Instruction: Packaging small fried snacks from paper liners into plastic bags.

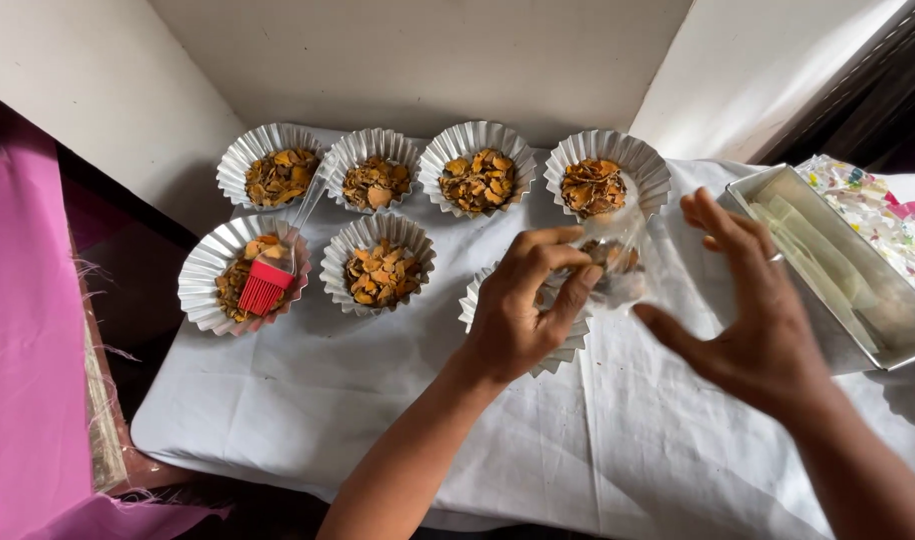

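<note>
My left hand [523,310] pinches a small clear plastic bag [618,268] with a few brown flakes in it, held over a pleated foil cup [570,345] that the hand mostly hides. My right hand [756,315] hovers just right of the bag, fingers spread and nothing in its grip; its thumb is close to the bag. Six more foil cups filled with golden-brown flakes stand behind and to the left, among them one at the back right [608,170] and one in the front middle [380,262].
A red silicone brush [266,285] with a clear handle rests in the front-left cup [200,285]. A rectangular metal tin [883,325] stands at the right, with a colourful speckled wrapper [878,205] behind it. A white cloth [308,400] covers the table; pink fabric [23,330] hangs at the left.
</note>
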